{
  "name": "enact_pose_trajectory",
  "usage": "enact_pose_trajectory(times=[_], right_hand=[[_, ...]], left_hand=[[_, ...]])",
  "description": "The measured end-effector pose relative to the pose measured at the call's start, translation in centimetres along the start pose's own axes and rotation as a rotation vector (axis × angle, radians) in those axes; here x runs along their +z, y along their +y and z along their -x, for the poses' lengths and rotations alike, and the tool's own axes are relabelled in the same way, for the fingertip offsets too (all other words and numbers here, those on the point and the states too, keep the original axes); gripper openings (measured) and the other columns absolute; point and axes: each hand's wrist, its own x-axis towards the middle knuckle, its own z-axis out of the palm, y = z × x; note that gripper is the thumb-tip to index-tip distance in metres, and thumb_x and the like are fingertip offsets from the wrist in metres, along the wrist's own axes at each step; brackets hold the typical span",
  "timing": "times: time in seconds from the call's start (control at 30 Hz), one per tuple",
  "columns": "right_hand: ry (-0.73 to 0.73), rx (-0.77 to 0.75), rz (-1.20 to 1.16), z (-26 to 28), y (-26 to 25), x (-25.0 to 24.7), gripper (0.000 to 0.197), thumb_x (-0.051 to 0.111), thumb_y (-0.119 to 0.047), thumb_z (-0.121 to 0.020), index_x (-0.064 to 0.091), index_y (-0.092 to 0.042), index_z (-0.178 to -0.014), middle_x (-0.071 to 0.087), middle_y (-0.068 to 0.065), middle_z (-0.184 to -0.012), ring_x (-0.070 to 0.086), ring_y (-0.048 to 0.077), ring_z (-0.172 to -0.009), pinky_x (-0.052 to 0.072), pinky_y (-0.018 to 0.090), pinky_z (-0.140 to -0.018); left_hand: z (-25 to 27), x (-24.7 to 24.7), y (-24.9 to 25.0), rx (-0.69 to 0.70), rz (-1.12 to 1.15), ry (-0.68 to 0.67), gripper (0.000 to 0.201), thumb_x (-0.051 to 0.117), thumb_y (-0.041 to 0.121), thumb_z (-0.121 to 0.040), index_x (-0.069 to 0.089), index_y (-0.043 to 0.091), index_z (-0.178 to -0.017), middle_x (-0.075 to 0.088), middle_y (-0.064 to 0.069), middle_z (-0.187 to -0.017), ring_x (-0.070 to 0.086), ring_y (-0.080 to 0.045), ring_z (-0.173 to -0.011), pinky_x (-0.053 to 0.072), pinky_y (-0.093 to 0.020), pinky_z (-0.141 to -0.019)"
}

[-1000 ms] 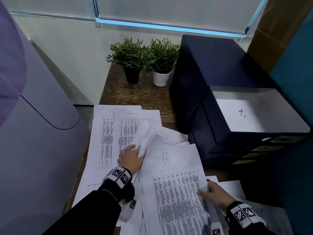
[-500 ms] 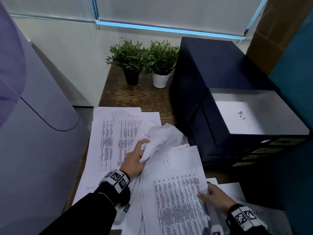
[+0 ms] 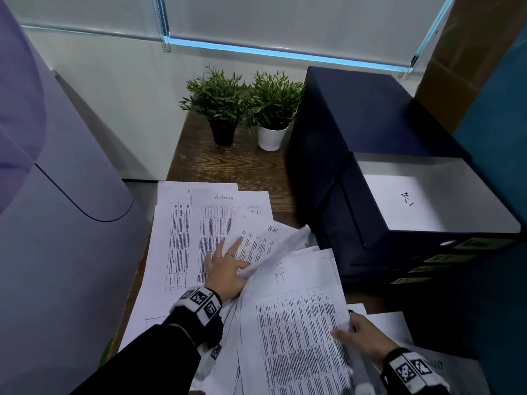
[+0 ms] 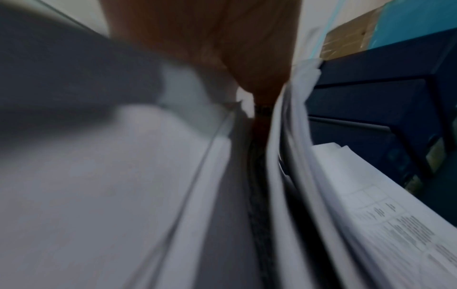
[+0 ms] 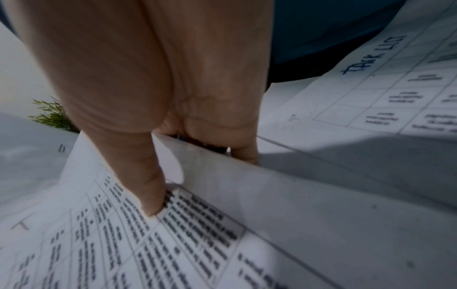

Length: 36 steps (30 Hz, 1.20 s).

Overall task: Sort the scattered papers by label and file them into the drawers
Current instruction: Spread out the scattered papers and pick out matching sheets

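Printed sheets lie scattered over the wooden desk [image 3: 233,166]. Two marked "Admin" [image 3: 225,206] lie flat at the left. A curled sheet marked "H.R." [image 3: 265,238] rises in the middle. My left hand [image 3: 228,266] rests on the Admin sheets with fingers spread and straight, its thumb against the H.R. sheet's lower fold. My right hand [image 3: 353,334] pinches the right edge of the "IT" sheets [image 3: 296,323], thumb [image 5: 150,191] on top and fingers under. The dark blue drawer unit [image 3: 370,118] stands at the right, its top drawer [image 3: 462,192] pulled out with a white sheet inside.
Two small potted plants [image 3: 219,109] [image 3: 273,109] stand at the desk's back. A large pale grey curved panel [image 3: 57,223] fills the left side. Yellow labels [image 3: 479,243] mark the drawer fronts. A "Task list" sheet [image 5: 371,78] lies under my right hand.
My left hand has uncurled from the bunched sheets and spread its fingers; the H.R. sheet has unfolded so its label shows. My right hand keeps its pinch on the IT sheets.
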Motion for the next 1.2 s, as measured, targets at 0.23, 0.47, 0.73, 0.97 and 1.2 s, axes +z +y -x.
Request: enact_pose_trajectory(times=[0.23,0.47,0.73,0.97,1.2], right_hand=[[-0.019,0.037,-0.002,-1.0,1.1,0.0,0.020,0.060,-0.005,-0.086,0.049,-0.013,-0.072,0.052,-0.002,-0.067,0.050,0.008,-0.064,0.040,0.010,-0.058],[-0.002,0.019,-0.020,-0.9,0.9,0.2,0.033,0.059,0.001,-0.086,0.042,-0.017,-0.063,0.046,-0.009,-0.056,0.043,0.003,-0.056,0.035,0.007,-0.043],[-0.012,0.010,0.020,-1.5,1.3,0.0,0.028,0.061,-0.004,-0.086,0.046,-0.017,-0.065,0.051,-0.008,-0.063,0.050,0.005,-0.062,0.035,0.010,-0.051],[-0.004,-0.005,0.037,-1.6,1.3,0.0,0.035,0.061,-0.006,-0.086,0.040,-0.017,-0.060,0.045,-0.009,-0.057,0.043,0.005,-0.057,0.033,0.017,-0.055],[-0.007,0.002,0.031,-2.3,2.1,-0.1,0.033,0.062,-0.008,-0.085,0.040,-0.017,-0.062,0.045,-0.005,-0.061,0.044,0.008,-0.060,0.034,0.020,-0.058]], left_hand=[[0.1,-0.4,-0.6,-0.058,0.289,0.134,0.016,0.074,0.027,-0.075,0.069,0.033,-0.089,0.031,0.020,-0.134,0.044,-0.008,-0.110,0.029,-0.033,-0.098],[0.8,-1.1,-1.0,-0.048,0.538,0.222,0.036,0.064,0.017,-0.085,0.057,0.018,-0.120,0.060,0.004,-0.114,0.056,-0.014,-0.105,0.043,-0.033,-0.097],[-1.8,-2.9,-5.6,-0.386,0.558,0.397,0.064,0.067,0.009,-0.081,0.036,0.007,-0.136,0.051,-0.016,-0.131,0.048,-0.030,-0.122,0.041,-0.041,-0.102],[-0.8,-2.5,-5.9,-0.261,0.444,0.303,0.021,0.065,0.025,-0.084,0.066,0.017,-0.103,0.069,-0.006,-0.104,0.062,-0.028,-0.101,0.048,-0.044,-0.093],[0.0,-4.9,-8.3,-0.573,0.199,0.491,0.078,0.073,0.018,-0.076,0.032,0.005,-0.140,0.030,-0.022,-0.143,0.024,-0.038,-0.132,0.028,-0.046,-0.106]])
